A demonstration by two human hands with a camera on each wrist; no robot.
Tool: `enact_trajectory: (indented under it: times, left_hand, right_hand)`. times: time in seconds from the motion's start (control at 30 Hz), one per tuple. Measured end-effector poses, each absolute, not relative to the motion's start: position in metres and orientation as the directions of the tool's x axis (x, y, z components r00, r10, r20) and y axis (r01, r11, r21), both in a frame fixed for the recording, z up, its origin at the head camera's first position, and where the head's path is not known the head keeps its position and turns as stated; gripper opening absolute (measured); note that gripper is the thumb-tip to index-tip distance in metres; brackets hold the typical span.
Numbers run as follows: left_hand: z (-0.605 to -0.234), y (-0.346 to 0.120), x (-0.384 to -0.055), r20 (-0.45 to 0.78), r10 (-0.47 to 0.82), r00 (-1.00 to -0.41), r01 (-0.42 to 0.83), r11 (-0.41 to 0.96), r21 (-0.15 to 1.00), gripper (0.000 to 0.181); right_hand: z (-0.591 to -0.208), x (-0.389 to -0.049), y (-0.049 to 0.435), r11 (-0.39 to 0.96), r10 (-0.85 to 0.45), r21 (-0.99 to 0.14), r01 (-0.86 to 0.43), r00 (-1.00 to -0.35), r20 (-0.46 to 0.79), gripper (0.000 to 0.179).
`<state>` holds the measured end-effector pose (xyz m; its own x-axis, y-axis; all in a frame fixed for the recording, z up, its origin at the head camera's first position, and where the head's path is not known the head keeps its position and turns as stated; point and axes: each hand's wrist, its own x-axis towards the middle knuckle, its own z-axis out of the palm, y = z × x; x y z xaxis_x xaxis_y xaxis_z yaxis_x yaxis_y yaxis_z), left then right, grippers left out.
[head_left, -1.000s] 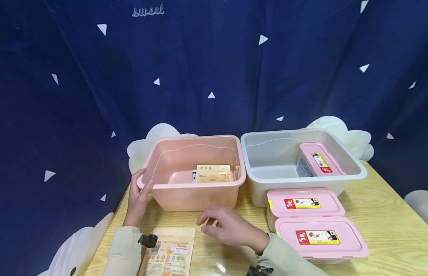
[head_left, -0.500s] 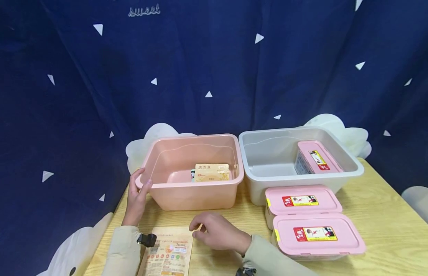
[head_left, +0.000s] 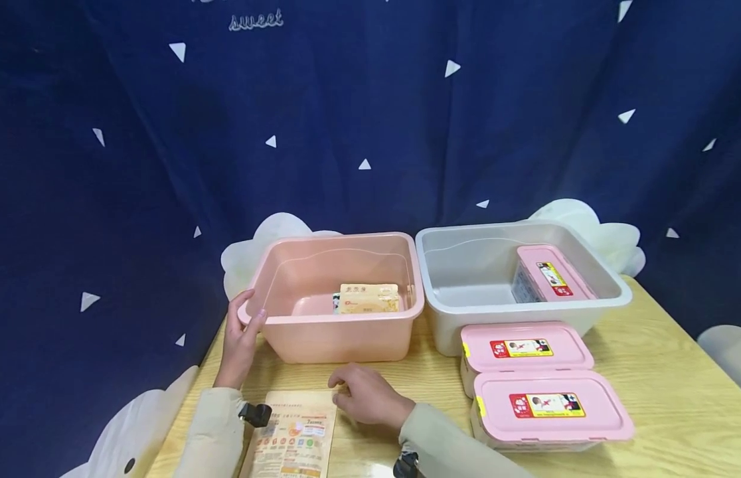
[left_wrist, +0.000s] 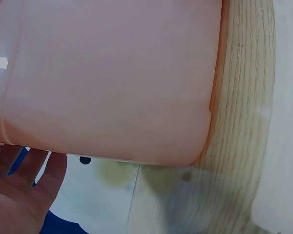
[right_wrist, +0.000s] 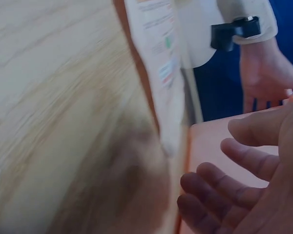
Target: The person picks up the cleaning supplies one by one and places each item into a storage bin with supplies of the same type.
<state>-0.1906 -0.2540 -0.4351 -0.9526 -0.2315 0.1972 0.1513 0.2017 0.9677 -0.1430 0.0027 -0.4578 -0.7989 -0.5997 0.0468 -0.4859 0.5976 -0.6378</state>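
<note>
Holding pink tub (head_left: 340, 342) with left grip (head_left: 239, 342); hovering near pouch (head_left: 295, 435) with loose, empty right grip (head_left: 367, 398); possibly tipping tub if tugging hard.

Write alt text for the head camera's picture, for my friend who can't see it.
A person's left grip holds a pink bin at its left front corner, while the right grip is near a flat printed packet on a wooden table. To the right, a grey bin contains one pink-lidded box, and two more boxes stand in front.
</note>
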Motion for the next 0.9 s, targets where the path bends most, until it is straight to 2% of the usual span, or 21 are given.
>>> enact_trajectory:
  times: [0.2, 0.4, 0.63, 0.9]
  left_hand:
    - [-0.435, -0.251, -0.194, 0.221, -0.217, -0.951, 0.181, 0.186, 0.966, 0.054]
    - [-0.438, -0.251, -0.192, 0.207, -0.248, -0.946, 0.166, 0.175, 0.97, 0.052]
    - [-0.439, -0.251, -0.19, 0.229, -0.247, -0.942, 0.198, 0.143, 0.97, 0.052]
    - [-0.439, -0.253, -0.192, 0.213, -0.256, -0.943, 0.175, 0.164, 0.971, 0.051]
  right_hand:
    - [-0.47, -0.152, -0.001, 0.614, -0.593, -0.598, -0.515, -0.801, 0.081, 0.019]
    - [-0.476, -0.15, -0.014, 0.632, -0.635, -0.508, -0.585, -0.767, 0.093, 0.022]
    - [-0.474, -0.144, -0.027, 0.699, -0.651, -0.364, -0.615, -0.759, 0.033, 0.041]
    - [-0.479, -0.145, -0.035, 0.756, -0.617, -0.31, -0.577, -0.786, -0.04, 0.06]
